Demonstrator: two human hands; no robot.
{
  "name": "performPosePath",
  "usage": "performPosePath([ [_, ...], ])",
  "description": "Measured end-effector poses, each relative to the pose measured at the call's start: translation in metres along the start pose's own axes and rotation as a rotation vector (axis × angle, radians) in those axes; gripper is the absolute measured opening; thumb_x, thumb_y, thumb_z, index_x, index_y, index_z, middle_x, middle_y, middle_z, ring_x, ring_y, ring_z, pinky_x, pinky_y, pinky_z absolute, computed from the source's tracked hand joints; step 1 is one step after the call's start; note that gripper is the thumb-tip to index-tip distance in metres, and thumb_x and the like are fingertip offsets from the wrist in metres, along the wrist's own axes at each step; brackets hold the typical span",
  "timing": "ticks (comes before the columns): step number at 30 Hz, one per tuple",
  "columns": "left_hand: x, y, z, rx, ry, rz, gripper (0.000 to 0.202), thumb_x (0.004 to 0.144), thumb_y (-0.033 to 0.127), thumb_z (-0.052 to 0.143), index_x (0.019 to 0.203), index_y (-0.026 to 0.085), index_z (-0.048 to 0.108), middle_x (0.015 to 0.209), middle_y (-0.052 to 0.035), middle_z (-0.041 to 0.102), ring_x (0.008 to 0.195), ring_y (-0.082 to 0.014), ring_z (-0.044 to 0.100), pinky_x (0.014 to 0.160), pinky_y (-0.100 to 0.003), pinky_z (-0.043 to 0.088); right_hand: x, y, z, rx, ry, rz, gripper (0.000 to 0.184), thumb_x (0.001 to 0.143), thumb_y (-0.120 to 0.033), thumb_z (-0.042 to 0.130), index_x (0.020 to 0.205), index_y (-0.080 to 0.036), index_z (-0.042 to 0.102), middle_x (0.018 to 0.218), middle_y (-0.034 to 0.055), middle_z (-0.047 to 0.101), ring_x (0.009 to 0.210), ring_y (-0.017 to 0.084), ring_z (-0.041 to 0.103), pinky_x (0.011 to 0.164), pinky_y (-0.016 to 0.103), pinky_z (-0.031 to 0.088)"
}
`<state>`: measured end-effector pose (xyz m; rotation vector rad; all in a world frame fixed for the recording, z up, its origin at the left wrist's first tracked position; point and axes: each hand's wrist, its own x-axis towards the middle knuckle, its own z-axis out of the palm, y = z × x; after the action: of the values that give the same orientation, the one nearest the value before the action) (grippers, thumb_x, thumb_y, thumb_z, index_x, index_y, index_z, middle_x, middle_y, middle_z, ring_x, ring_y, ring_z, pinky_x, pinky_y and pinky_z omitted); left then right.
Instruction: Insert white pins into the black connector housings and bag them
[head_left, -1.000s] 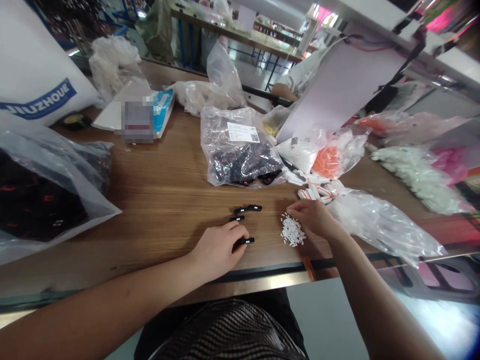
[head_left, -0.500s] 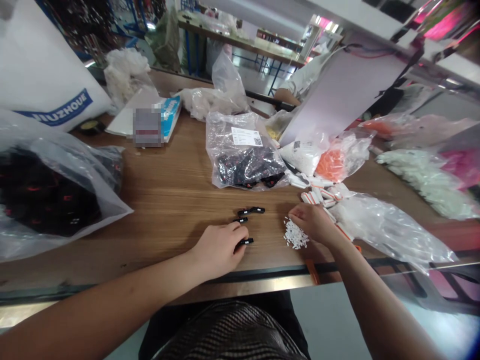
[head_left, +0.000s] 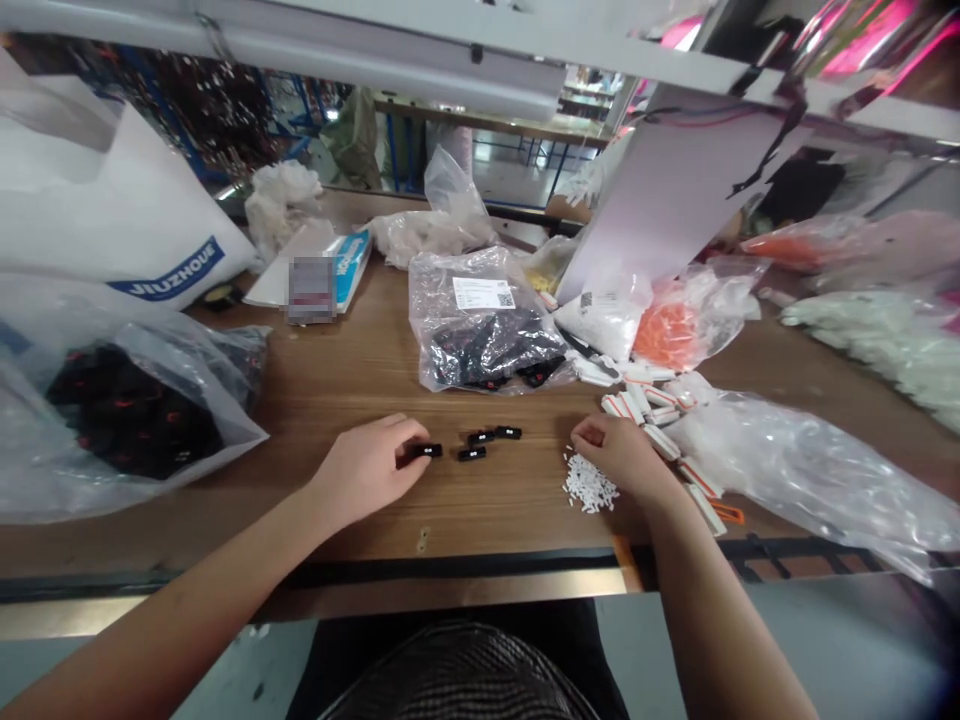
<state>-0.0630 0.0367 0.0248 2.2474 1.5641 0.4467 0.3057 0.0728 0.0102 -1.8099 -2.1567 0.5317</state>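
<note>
— Where were the person's hands just then?

— Both were low on the bench (head_left: 352,390). The left hand (head_left: 367,468) had its fingers curled round a small black clip (head_left: 427,450), pinching it at the fingertips with the piece lying on the wood. The right hand (head_left: 619,455) was bent over the little heap of white pellets (head_left: 589,488), fingertips drawn together at the heap's far edge; whether it had a pellet between them could not be told.

— Why was the clip held out at the fingertips rather than in the palm?

— Probably so that its end stayed free and in sight. It sat level with the other hand, near enough that the two could meet over the wood.

— And the other black pieces?

— Three loose clips (head_left: 487,440) lay in a short row just beside the held one, between the two hands, likely set out there to be within reach of either.

— Where might the stock have come from?

— A clear bag of black parts (head_left: 487,340) with a printed label stood open-mouthed behind the row, close to it. A bigger bag of dark parts (head_left: 127,420) lay off to the left. White tabs with orange ends (head_left: 652,405) were strewn beyond the right hand, touching a crumpled clear bag (head_left: 795,460) that spread to the right.

— Anything further back?

— A bag of orange pieces (head_left: 664,335) and a white sack with blue lettering (head_left: 127,225), both well apart from the hands.
</note>
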Motion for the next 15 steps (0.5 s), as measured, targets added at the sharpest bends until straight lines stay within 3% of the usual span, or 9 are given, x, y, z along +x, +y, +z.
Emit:
performPosePath([
  [3, 0.026, 0.016, -0.006, -0.034, 0.080, 0.118, 0.019, 0.096, 0.036, 0.054, 0.100, 0.023, 0.067, 0.104, -0.0035, 0.070, 0.097, -0.0204, 0.064, 0.083, -0.034, 0.050, -0.001, 0.002, 0.004, 0.003, 0.042, -0.014, 0.016, 0.077, -0.027, 0.055, 0.072, -0.020, 0.069, 0.068, 0.0026, 0.071, 0.059, 0.016, 0.061, 0.057, 0.027, 0.040],
  [5, 0.052, 0.031, -0.007, 0.025, 0.027, 0.161, 0.029, 0.102, 0.032, 0.042, 0.097, 0.023, 0.069, 0.100, -0.0037, 0.071, 0.092, -0.0184, 0.065, 0.082, -0.031, 0.050, -0.001, 0.003, 0.006, 0.003, 0.059, -0.027, 0.015, 0.077, -0.026, 0.056, 0.072, -0.020, 0.069, 0.069, 0.0029, 0.071, 0.060, 0.016, 0.061, 0.058, 0.027, 0.040],
  [6, 0.066, 0.038, -0.005, 0.130, -0.027, 0.117, 0.032, 0.103, 0.030, 0.039, 0.093, 0.024, 0.070, 0.096, -0.0035, 0.072, 0.088, -0.0182, 0.066, 0.079, -0.031, 0.051, -0.001, 0.004, 0.007, 0.002, 0.067, -0.033, 0.015, 0.076, -0.025, 0.056, 0.071, -0.020, 0.069, 0.069, 0.0030, 0.071, 0.061, 0.016, 0.061, 0.058, 0.027, 0.040],
  [9, 0.106, 0.049, 0.002, 0.257, -0.029, 0.023, 0.034, 0.099, 0.022, 0.042, 0.082, 0.018, 0.071, 0.086, -0.0100, 0.071, 0.081, -0.0253, 0.068, 0.074, -0.038, 0.052, 0.000, 0.005, 0.008, 0.000, 0.083, -0.052, 0.014, 0.076, -0.023, 0.056, 0.069, -0.020, 0.068, 0.069, 0.0029, 0.070, 0.060, 0.016, 0.060, 0.058, 0.027, 0.040],
  [15, 0.143, 0.038, 0.007, 0.384, 0.051, -0.101, 0.031, 0.096, 0.018, 0.043, 0.098, 0.013, 0.073, 0.094, -0.0170, 0.071, 0.086, -0.0325, 0.069, 0.077, -0.045, 0.054, 0.000, 0.008, 0.010, 0.009, 0.093, -0.082, 0.014, 0.077, -0.022, 0.056, 0.069, -0.020, 0.067, 0.069, 0.0027, 0.068, 0.061, 0.015, 0.058, 0.058, 0.027, 0.039],
])
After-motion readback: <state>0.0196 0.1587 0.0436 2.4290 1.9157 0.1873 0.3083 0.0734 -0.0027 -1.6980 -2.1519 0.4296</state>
